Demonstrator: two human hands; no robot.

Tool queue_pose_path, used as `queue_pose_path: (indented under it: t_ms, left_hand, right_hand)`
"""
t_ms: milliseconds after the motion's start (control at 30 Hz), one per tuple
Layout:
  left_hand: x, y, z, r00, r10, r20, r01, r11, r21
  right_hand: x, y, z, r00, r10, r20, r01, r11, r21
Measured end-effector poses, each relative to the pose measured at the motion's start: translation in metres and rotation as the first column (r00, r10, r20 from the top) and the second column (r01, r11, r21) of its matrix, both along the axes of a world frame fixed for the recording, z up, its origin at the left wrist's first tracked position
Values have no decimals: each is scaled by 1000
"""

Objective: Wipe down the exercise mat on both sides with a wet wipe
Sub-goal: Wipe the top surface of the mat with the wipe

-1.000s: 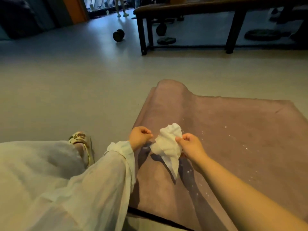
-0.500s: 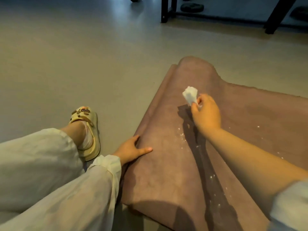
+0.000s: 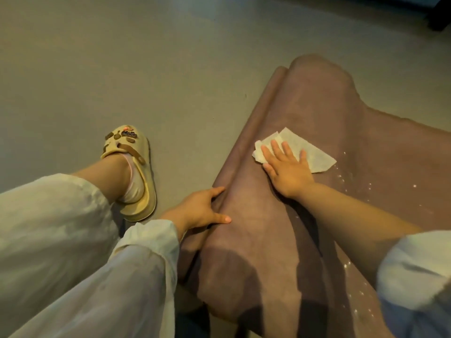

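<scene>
A mauve exercise mat lies on the floor, its left side raised in a rolled hump. A white wet wipe is spread flat on the hump's right slope. My right hand presses flat on the wipe with straight, spread fingers. My left hand rests on the mat's left edge, thumb on top, fingers along the fold. Small white specks dot the mat to the right of the wipe.
Grey floor stretches left and beyond the mat. My left foot in a beige sandal stands beside the mat's left edge. A dark furniture leg shows at the top right corner.
The wipe was bunched in my right hand's fingers; now it lies spread flat under my open palm. My left hand shifted onto the mat's edge fold. The camera tilted further down.
</scene>
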State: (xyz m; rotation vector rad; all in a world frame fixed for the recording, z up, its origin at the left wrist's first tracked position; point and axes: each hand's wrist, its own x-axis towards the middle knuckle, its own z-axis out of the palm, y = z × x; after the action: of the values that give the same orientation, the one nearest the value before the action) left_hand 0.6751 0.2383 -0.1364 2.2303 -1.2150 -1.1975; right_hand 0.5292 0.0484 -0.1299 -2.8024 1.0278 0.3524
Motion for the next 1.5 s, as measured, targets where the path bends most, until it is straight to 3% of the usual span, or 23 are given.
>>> queue_pose_path:
  t_ms: [100,233,300,400,467,600,767,867,1000,1167,1333,1500]
  left_hand:
    - [0,-1,-1,996,-54,71,53,999,12]
    - [3,-2,5,996,-74,41,73,997,36]
    - [6,-2,6,997,52,-55,-51,999,6]
    - [8,0,10,909,330,-254,-334,942,27]
    - [8,-2,9,892,367,-264,-366,929,55]
    - [4,-4,14,964,207,-165,-204,978,38]
    - [3,-6,18,999,-1,-35,4,995,102]
    - [-1,-11,16,997,-53,53,47,993,110]
    - [-6,-14,12,981,-122,150,107,989,105]
    - [-10,-14,10,964,-198,176,179,977,117]
    - [-13,-14,11,954,-244,174,227,967,112]
    - [-16,-15,13,948,-270,167,248,958,142]
  right_hand:
    - [24,1,1,998,-67,7,66,993,102]
    - [29,41,-4,998,57,2,-56,970,236]
    - [22,71,-8,991,133,13,-131,953,273]
    - [6,116,-12,976,215,40,-217,930,295]
    - [-6,143,-11,957,283,56,-286,905,314]
    - [-34,189,-4,904,415,102,-421,822,384]
    - [-63,204,1,761,649,8,-603,703,376]
    - [-68,174,7,779,626,-38,-567,729,384]
    - [-63,117,3,825,519,-224,-464,848,257]
    - [-51,36,3,918,224,-327,-214,974,67]
    - [-45,-21,12,955,-105,-276,114,993,17]
    - [-54,6,9,963,-30,-268,51,996,75]
